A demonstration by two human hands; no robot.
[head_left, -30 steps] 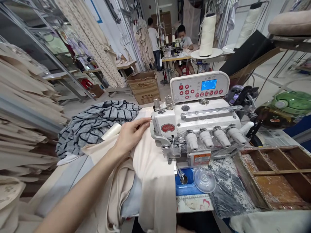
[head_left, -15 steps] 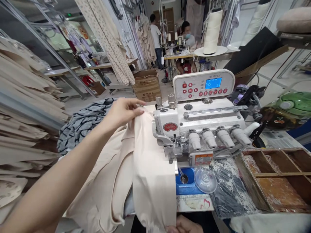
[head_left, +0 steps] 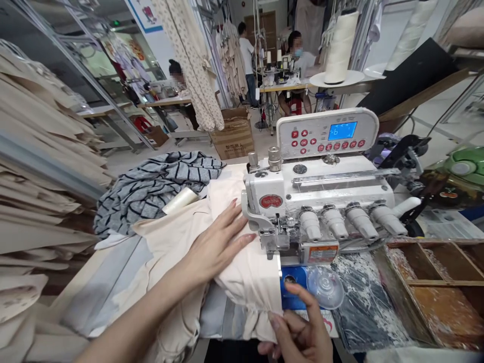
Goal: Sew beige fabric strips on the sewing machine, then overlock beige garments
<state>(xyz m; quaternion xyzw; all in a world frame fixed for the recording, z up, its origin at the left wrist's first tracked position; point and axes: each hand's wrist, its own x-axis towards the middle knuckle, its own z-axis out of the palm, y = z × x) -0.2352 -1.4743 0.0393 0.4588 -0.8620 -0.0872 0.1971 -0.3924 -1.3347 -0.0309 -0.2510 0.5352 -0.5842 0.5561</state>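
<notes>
Cream fabric (head_left: 251,272) lies across the table at the left of a white overlock sewing machine (head_left: 340,169), its right edge running under the presser foot (head_left: 270,247). My left hand (head_left: 217,247) rests flat on the fabric beside the machine head, fingers spread. Low in the picture, my right hand (head_left: 302,330) pinches the gathered near end of the fabric between thumb and fingers, with the index finger raised. A blue plate (head_left: 293,302) and a clear round dish (head_left: 327,287) sit just right of the fabric edge.
Grey black-striped cloth (head_left: 159,186) is heaped behind the fabric, with a pale roll (head_left: 180,200) near it. A sectioned wooden tray (head_left: 419,285) stands at the right. Behind the machine are a thread cone (head_left: 340,48) and a cardboard box (head_left: 232,136). Several people are in the background.
My left hand has come down and nearer, from holding up the far part of the fabric to pressing flat on it. My right hand has risen further into view, holding the near end.
</notes>
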